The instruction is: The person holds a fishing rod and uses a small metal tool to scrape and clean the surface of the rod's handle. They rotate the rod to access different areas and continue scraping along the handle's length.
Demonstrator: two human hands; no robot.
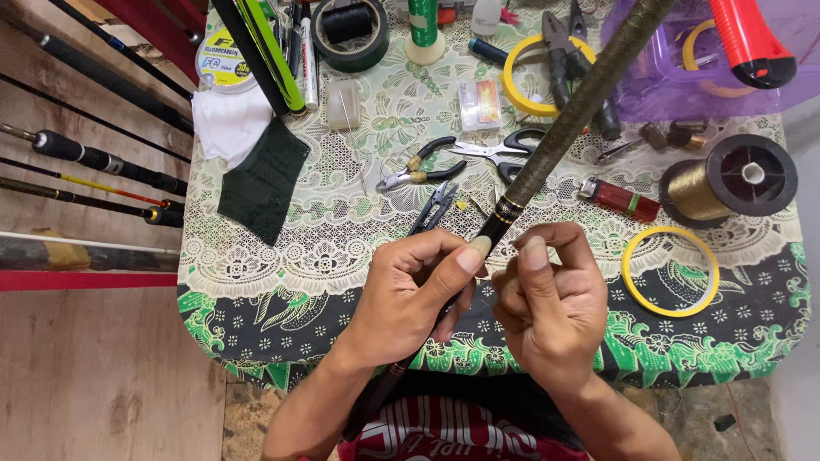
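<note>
A long fishing rod (571,115) with an olive woven grip and a black, gold-ringed section runs diagonally from the top right down to my lap. My left hand (408,290) grips the black section, thumb pressed beside the gold ring. My right hand (551,299) is curled against the rod just right of it, fingers pinched together at the rod; I cannot tell what they pinch. Small black snips (434,207) lie on the cloth just above my left hand.
The table has a green floral lace cloth (325,256). On it lie pliers (418,171), scissors (500,149), a red lighter (619,199), a gold thread spool (726,181), yellow tape rings (670,271), a purple tray (683,81). Several rods (94,158) lie at left.
</note>
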